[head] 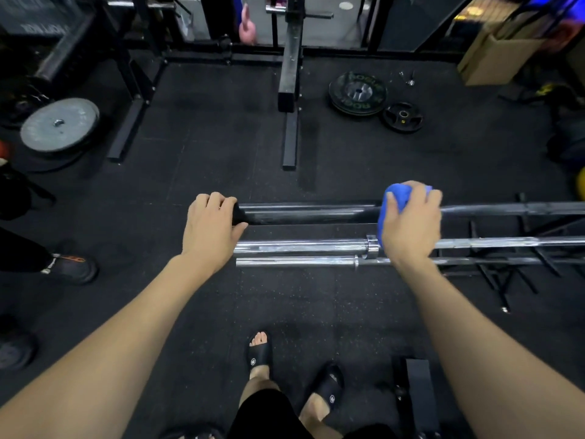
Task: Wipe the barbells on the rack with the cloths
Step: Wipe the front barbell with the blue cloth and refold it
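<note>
Both my hands sit on the black barbell (304, 212), lying left-right: left hand (210, 231) grips its end, right hand (411, 223) clutches the blue cloth (394, 198).

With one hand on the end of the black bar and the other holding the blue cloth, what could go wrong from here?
1. The black barbell may roll on the black metal rack; the left hand grips only its end, so fingers might get pinched against the chrome barbell just below.
2. The right hand holds the blue cloth bunched, so it may wipe only part of the bar.
3. The feet wear open black sandals; a slipping bar could hurt the toes.
</note>
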